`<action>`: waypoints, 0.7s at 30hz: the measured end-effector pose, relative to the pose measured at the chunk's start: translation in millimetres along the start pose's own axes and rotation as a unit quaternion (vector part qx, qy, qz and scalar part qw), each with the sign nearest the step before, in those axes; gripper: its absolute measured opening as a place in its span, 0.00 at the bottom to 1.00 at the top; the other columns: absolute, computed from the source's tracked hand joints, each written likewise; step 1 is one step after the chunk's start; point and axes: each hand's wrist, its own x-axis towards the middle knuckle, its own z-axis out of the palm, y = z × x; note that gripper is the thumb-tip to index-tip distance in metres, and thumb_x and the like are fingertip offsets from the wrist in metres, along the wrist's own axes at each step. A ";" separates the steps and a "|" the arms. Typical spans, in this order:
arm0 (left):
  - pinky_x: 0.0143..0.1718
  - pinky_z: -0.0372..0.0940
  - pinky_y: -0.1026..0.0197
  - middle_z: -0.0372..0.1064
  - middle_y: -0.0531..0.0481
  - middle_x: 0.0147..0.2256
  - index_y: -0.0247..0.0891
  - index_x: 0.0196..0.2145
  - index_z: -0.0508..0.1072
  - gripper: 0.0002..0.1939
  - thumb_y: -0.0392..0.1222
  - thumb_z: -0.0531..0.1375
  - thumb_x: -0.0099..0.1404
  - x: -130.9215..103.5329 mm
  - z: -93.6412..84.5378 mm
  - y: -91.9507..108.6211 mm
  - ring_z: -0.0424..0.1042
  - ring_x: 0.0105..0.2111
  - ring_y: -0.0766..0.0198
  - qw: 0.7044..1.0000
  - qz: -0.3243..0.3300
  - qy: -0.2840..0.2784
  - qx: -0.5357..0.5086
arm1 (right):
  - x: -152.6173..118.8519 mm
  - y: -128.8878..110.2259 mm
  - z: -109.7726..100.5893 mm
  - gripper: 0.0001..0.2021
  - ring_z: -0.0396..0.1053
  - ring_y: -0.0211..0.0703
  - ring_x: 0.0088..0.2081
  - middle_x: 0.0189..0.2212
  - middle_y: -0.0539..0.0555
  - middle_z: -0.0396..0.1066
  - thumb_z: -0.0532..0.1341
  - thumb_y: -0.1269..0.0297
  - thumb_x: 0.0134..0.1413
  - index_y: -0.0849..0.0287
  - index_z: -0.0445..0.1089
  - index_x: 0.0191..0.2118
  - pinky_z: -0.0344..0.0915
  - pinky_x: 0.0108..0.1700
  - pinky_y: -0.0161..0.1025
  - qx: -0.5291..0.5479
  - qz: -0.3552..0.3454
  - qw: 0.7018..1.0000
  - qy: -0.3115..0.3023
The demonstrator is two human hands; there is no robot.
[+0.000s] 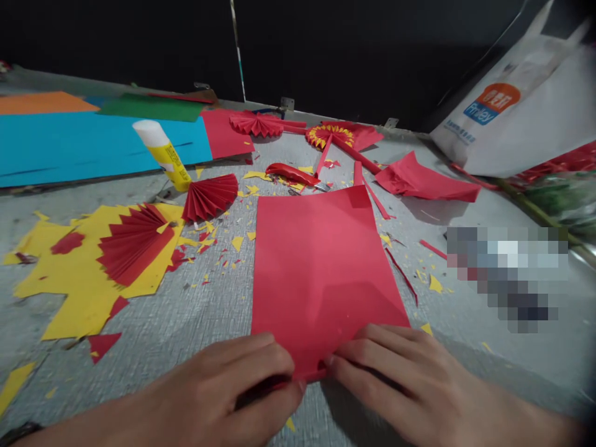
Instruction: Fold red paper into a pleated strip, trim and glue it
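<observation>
A sheet of red paper [321, 248] lies flat on the grey surface in front of me, with a narrow fold along its near edge. My left hand [242, 379] pinches that folded edge at its left part, thumb below and fingers on top. On the right part of the same edge, my right hand [395, 366] presses with bent fingers, its thumb tip close to the fold. Just beyond the sheet's far edge rests a red-handled utility knife [293, 175]. Pleated red paper fans [210, 195] lie to the left.
A yellow glue stick [162, 155] stands tilted beside blue card [102, 146]. Cut yellow paper [93, 267] lies left amid scattered scraps. Finished-looking rosettes [330, 135] and a crumpled red piece [426, 180] lie farther back. A white plastic bag [516, 105] stands right, near a blurred-out patch.
</observation>
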 end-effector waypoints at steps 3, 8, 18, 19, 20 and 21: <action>0.42 0.74 0.64 0.77 0.48 0.43 0.39 0.51 0.76 0.20 0.25 0.51 0.71 1.6 1.1 0.8 0.76 0.40 0.61 1.000 -0.011 -0.004 0.001 | -2.2 1.1 2.2 0.26 0.79 0.41 0.36 0.42 0.52 0.85 0.39 0.71 0.86 0.61 0.77 0.53 0.72 0.36 0.41 0.004 -0.005 1.000 0.003; 0.39 0.74 0.62 0.76 0.45 0.43 0.37 0.51 0.76 0.18 0.24 0.52 0.73 7.7 -2.4 2.1 0.75 0.38 0.61 0.999 -0.004 0.043 0.002 | 0.2 0.6 1.6 0.26 0.77 0.41 0.35 0.42 0.55 0.85 0.40 0.72 0.85 0.62 0.78 0.50 0.71 0.36 0.40 -0.004 -0.011 1.000 0.013; 0.42 0.73 0.53 0.77 0.48 0.38 0.37 0.46 0.78 0.10 0.32 0.56 0.80 8.9 -5.6 2.5 0.72 0.34 0.58 0.998 0.044 0.005 0.046 | 0.6 -5.3 1.9 0.21 0.76 0.41 0.35 0.38 0.54 0.83 0.48 0.74 0.83 0.62 0.80 0.47 0.69 0.38 0.40 -0.011 -0.077 0.997 -0.008; 0.42 0.72 0.52 0.77 0.49 0.37 0.37 0.45 0.78 0.09 0.33 0.57 0.79 8.0 -4.9 2.2 0.71 0.33 0.58 0.998 0.044 -0.002 0.049 | 0.0 -5.7 2.6 0.22 0.75 0.41 0.35 0.38 0.54 0.83 0.47 0.74 0.83 0.62 0.80 0.47 0.69 0.38 0.40 -0.009 -0.076 0.997 -0.008; 0.42 0.72 0.52 0.76 0.49 0.36 0.37 0.45 0.79 0.09 0.33 0.58 0.79 7.4 -4.0 2.0 0.70 0.33 0.58 0.998 0.043 -0.007 0.046 | -0.3 -6.2 3.0 0.24 0.75 0.41 0.35 0.38 0.54 0.83 0.46 0.74 0.84 0.61 0.80 0.46 0.68 0.38 0.40 -0.009 -0.074 0.997 -0.006; 0.42 0.72 0.52 0.75 0.50 0.36 0.37 0.45 0.79 0.08 0.33 0.58 0.79 7.0 -3.1 1.9 0.70 0.34 0.58 0.998 0.039 -0.011 0.040 | -0.5 -6.6 3.3 0.26 0.75 0.41 0.35 0.38 0.54 0.83 0.44 0.74 0.84 0.61 0.80 0.45 0.68 0.38 0.41 -0.008 -0.070 0.998 -0.004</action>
